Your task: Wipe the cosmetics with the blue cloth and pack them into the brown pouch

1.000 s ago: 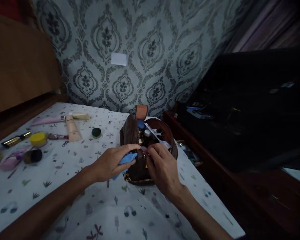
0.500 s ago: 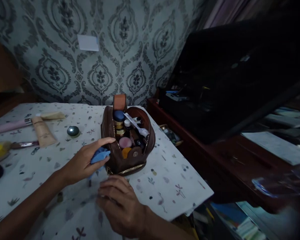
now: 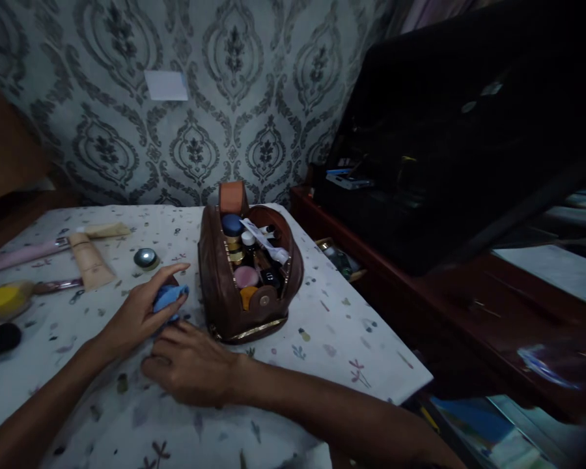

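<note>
1. Blue cloth point(image 3: 168, 298) sits bunched in my left hand point(image 3: 139, 312), fingers closed around it, on the tabletop point(image 3: 322, 326) just left of the brown pouch point(image 3: 224, 286).
2. My right hand point(image 3: 193, 365) lies flat and empty near the front edge, fingers spread, just before the pouch.
3. Tubes point(image 3: 88, 260) lie toward the left edge.

A bedroom at home is showing here: patterned wallpaper point(image 3: 234, 98) is covering the wall, cosmetics are lying on a printed bedsheet point(image 3: 322, 326), and a dark wooden cabinet point(image 3: 420, 306) is standing alongside.
</note>
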### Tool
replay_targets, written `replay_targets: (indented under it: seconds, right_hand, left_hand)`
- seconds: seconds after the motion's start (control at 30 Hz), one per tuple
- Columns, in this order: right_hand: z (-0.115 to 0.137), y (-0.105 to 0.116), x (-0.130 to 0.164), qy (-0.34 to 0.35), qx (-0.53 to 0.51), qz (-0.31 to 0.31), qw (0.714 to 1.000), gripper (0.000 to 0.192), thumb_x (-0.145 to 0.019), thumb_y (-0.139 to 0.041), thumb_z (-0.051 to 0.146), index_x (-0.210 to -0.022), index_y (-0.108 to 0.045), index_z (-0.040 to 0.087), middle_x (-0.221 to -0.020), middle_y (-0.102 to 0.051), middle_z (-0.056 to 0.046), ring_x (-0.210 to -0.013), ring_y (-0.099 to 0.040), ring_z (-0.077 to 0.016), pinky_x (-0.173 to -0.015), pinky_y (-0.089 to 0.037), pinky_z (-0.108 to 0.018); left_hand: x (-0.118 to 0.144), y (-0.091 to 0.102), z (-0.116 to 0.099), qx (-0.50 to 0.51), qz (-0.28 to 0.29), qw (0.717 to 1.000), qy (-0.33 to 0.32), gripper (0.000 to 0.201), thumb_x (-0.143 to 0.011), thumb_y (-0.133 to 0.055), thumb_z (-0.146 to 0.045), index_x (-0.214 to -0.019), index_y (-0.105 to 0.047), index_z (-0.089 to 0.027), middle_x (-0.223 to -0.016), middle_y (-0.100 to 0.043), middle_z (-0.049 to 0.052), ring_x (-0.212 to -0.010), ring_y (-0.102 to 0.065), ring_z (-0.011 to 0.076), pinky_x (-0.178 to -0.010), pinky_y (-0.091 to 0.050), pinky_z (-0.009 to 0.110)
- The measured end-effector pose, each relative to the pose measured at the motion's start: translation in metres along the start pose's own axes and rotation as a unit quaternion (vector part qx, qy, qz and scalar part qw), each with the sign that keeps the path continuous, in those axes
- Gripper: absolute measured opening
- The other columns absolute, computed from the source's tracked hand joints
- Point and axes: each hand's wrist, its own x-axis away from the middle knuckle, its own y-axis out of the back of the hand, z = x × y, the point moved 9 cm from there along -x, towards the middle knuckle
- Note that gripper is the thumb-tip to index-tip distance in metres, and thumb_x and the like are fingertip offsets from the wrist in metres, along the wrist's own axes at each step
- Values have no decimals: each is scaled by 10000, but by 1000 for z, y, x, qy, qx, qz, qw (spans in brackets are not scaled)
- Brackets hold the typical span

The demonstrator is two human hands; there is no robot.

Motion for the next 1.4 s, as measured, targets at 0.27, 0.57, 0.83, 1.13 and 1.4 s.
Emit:
replay_targets:
  seconds: [0.27,0.57,0.83,1.13,1.4]
  right_hand:
    - [-26,-25,-3,-107,-144,-4,984,134,-930,-511,78,-883,-609,158,-863,-650,-64,-885,-550,-200,-822,-461,-313]
    - [-26,-24,1,-120,-223,-21,967,179,-936,-476,43,-900,-589,177,-875,-613,-52,-881,-544,-197,-789,-485,-326]
    - [-26,-27,-2,-120,-217,-14,969,176,-923,-498,41,-881,-598,179,-878,-612,-46,-866,-537,-194,-796,-488,-342]
    - [-27,-29,-1,-124,-221,-3,967,186,-922,-503,31,-924,-612,182,-905,-617,-51,-902,-553,-206,-831,-495,-364]
    - [-27,-32,0,-131,-222,8,966,183,-927,-507,36,-922,-619,181,-919,-624,-56,-918,-556,-209,-818,-501,-354]
  left_hand:
    - [42,57,110,-334,-35,922,190,298,-936,-437,-285,-1118,-642,-168,-1091,-647,127,-1059,-601,302,-758,-527,375]
    - [62,64,156,-347,-5,887,306,487,-954,-476,-271,-1439,-458,-234,-1391,-517,144,-1249,-489,318,-847,-524,397]
    - [46,64,171,-328,-12,876,352,480,-974,-452,-405,-1429,-460,-252,-1295,-595,163,-1214,-500,350,-871,-500,444]
    - [30,71,194,-262,-63,855,444,448,-927,-518,-422,-1363,-528,-316,-1238,-631,147,-1196,-525,352,-862,-478,425]
    - [40,86,220,-187,-130,830,510,512,-894,-566,-425,-1377,-428,-327,-1223,-686,70,-1142,-629,283,-818,-475,354]
